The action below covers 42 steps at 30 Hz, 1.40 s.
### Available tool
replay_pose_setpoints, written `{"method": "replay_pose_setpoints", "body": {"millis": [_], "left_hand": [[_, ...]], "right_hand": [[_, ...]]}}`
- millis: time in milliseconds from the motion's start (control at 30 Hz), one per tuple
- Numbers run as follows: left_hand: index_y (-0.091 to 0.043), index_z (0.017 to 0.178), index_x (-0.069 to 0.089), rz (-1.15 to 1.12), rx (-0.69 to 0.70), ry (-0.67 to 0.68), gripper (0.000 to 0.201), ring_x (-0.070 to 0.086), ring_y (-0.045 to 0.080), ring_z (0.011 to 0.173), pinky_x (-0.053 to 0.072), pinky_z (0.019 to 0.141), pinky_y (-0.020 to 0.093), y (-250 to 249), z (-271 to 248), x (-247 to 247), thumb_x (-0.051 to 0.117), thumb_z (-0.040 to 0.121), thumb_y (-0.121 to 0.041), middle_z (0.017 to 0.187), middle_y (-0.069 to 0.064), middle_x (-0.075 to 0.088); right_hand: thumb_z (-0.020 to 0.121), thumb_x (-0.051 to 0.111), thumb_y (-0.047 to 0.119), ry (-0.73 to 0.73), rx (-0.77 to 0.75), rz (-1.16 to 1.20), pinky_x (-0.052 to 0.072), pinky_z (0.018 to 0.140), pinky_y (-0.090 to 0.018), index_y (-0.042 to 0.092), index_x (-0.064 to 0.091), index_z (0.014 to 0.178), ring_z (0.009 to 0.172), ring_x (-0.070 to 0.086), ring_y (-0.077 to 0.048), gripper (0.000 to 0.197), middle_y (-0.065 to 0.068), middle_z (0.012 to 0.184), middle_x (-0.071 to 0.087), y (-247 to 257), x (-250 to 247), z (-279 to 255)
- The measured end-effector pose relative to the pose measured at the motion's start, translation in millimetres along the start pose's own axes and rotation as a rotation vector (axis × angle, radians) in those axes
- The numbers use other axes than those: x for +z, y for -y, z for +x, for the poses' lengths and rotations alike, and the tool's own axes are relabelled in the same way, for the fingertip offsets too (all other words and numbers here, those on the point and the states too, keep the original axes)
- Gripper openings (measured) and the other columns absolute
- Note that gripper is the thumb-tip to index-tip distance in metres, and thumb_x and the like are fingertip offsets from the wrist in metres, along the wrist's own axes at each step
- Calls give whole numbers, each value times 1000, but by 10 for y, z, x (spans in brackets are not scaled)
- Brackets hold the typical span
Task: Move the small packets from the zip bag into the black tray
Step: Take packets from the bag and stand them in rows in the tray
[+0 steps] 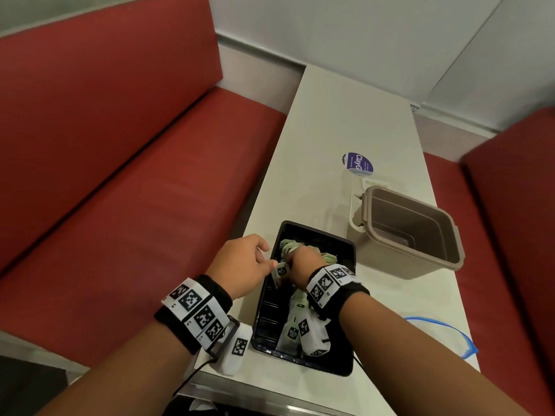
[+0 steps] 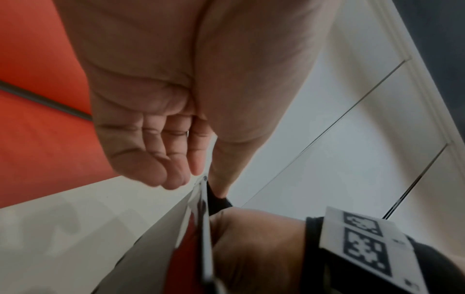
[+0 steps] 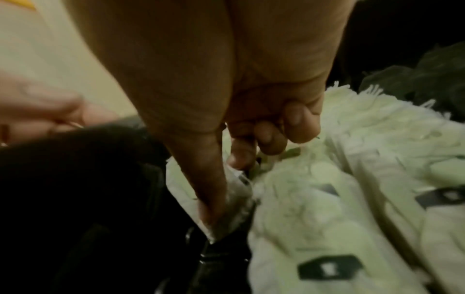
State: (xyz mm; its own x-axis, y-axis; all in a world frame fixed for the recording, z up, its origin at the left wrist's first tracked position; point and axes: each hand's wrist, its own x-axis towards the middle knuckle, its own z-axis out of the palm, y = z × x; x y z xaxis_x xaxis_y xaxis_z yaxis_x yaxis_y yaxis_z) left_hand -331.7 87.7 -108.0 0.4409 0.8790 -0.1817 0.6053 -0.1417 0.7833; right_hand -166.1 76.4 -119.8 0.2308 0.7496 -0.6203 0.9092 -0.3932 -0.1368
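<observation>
The black tray [image 1: 268,313] lies on the table's near end with several pale green small packets [image 1: 293,328] heaped in it. My right hand [image 1: 289,267] is down inside the tray and pinches one packet [image 1: 281,270] between thumb and curled fingers. The right wrist view shows that packet [image 3: 230,206] under the thumb of my right hand [image 3: 226,189], beside more packets [image 3: 314,228]. My left hand [image 1: 268,258] holds the tray's left rim [image 2: 204,218], thumb inside and fingers outside. The clear zip bag [image 1: 444,336] with its blue zip lies flat to the right of the tray.
An open beige plastic container [image 1: 390,262] stands just right of the tray's far end. A blue round sticker [image 1: 357,163] sits farther back on the pale table [image 1: 345,121]. Red benches [image 1: 120,181] flank the narrow table on both sides.
</observation>
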Motion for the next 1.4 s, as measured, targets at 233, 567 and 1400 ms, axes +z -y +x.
{"method": "replay_pose_setpoints", "body": {"millis": [233, 567, 1400], "left_hand": [[-20, 108, 64, -15, 1, 44, 19, 57, -3, 67, 36, 55, 5, 38, 7, 62, 69, 90, -24, 78, -6, 68], [-22, 105, 63, -68, -26, 45, 17, 57, -4, 54, 44, 59, 13, 84, 38, 112, 69, 90, -23, 75, -6, 68], [-26, 103, 66, 205, 181, -80, 13, 60, 4, 74, 51, 73, 24, -1427, -309, 586, 66, 90, -29, 83, -12, 66]], "right_hand": [[62, 64, 53, -40, 22, -95, 49, 95, -54, 35, 54, 88, 106, 61, -34, 33, -6, 102, 66, -34, 159, 171], [86, 66, 32, -222, -65, -173, 49, 79, -36, 14, 50, 123, 105, 62, -29, 43, -9, 115, 62, -68, 266, 57], [85, 68, 31, -519, -257, 379, 47, 66, -31, 23, 57, 80, 72, 58, -14, 15, 6, 75, 62, -1741, -499, -1182]]}}
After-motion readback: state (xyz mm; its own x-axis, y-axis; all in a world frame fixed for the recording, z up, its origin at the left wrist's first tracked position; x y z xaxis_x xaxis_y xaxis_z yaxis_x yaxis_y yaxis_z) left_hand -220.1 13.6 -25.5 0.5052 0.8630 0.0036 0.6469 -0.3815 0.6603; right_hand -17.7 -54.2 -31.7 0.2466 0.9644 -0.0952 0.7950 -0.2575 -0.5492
